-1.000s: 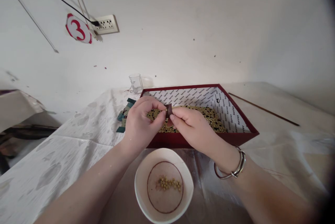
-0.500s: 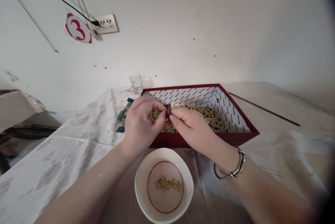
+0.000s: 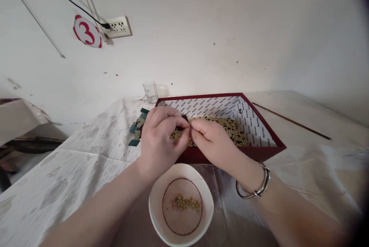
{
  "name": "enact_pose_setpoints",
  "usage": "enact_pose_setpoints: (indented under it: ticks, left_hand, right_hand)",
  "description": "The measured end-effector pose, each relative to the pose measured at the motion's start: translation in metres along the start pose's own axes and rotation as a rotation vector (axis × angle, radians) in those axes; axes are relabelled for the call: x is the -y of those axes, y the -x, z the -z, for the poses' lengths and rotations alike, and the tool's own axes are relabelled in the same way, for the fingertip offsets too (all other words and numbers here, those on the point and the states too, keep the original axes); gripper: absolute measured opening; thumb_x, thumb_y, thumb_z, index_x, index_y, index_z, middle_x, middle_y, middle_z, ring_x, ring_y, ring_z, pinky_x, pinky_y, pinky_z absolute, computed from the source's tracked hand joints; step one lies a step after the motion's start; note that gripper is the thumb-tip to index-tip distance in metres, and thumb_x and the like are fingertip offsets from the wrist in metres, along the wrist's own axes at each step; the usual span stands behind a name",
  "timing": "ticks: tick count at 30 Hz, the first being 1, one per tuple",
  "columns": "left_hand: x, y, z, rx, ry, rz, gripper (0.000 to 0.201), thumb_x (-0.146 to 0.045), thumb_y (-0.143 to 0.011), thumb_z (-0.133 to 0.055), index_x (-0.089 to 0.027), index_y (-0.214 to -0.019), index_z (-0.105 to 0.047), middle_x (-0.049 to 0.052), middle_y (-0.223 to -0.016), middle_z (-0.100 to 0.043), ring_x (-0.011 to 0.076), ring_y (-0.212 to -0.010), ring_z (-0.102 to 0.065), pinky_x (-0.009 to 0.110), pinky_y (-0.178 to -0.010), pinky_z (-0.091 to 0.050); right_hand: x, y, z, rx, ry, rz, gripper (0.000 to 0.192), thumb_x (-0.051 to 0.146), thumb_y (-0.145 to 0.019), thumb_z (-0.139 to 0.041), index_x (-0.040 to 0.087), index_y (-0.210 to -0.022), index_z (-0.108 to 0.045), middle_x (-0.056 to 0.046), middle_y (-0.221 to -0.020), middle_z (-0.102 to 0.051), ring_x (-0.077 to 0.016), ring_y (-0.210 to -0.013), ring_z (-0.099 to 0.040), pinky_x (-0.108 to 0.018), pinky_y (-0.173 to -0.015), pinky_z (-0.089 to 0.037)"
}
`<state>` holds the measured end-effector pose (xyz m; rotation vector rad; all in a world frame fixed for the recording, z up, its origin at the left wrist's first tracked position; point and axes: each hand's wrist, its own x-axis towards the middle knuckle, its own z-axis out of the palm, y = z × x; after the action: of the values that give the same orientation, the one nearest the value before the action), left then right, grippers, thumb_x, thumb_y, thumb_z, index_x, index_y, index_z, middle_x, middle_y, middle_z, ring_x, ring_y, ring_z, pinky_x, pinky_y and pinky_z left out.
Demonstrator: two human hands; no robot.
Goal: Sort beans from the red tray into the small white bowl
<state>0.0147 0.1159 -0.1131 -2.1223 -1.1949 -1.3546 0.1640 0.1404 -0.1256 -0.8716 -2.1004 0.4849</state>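
My left hand and my right hand meet fingertip to fingertip over the near side of a dark red box. Both are closed in a pinch at a small dark brown flat piece, mostly hidden behind the left fingers. Exactly where each fingertip grips it is covered. Many small yellowish and black beads fill the bottom of the box. Below my hands stands a white bowl with a small heap of yellowish beads in it.
Green flat pieces lie left of the box. A clear glass cup stands behind them near the wall. On the right, a thin brown stick lies on the patterned tablecloth. A wall socket holds a plugged cable.
My left hand has shifted slightly right, its thumb and index finger now meeting the right fingertips. More of the brown piece is covered. My right hand has barely moved.
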Motion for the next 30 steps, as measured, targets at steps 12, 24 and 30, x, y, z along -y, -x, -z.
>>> enact_pose_setpoints:
  ticks: [12, 24, 30]
  left_hand:
    - [0.0021, -0.0010, 0.0003, -0.016, -0.020, 0.035, 0.008, -0.012, -0.072, -0.059, -0.019, -0.075, -0.061, 0.003, -0.086, -0.059, 0.0167, -0.085, -0.054, 0.035, -0.078, -0.045]
    - [0.0000, 0.0001, -0.0006, -0.017, -0.027, 0.029, 0.005, -0.013, -0.073, -0.059, -0.018, -0.074, -0.061, 0.003, -0.085, -0.060, 0.0159, -0.084, -0.054, 0.034, -0.078, -0.045]
    - [0.0021, 0.0006, -0.0033, -0.018, -0.093, 0.005, 0.006, -0.011, -0.073, -0.057, -0.017, -0.073, -0.058, 0.003, -0.083, -0.060, 0.0157, -0.082, -0.054, 0.032, -0.077, -0.045]
  right_hand:
    - [0.0001, -0.0004, 0.0003, 0.016, -0.004, 0.013, 0.028, 0.017, -0.087, -0.039, 0.021, -0.062, -0.029, 0.004, -0.059, -0.037, -0.0110, -0.056, -0.037, -0.026, -0.053, -0.026]
    - [-0.0004, -0.0003, 0.0002, 0.000, -0.009, -0.017, 0.027, 0.018, -0.088, -0.040, 0.021, -0.063, -0.029, 0.004, -0.059, -0.037, -0.0107, -0.055, -0.037, -0.025, -0.052, -0.026]
    - [-0.0004, -0.0008, 0.0011, 0.014, -0.009, -0.018, 0.026, 0.019, -0.088, -0.041, 0.020, -0.063, -0.032, 0.004, -0.059, -0.038, -0.0108, -0.056, -0.038, -0.025, -0.053, -0.027]
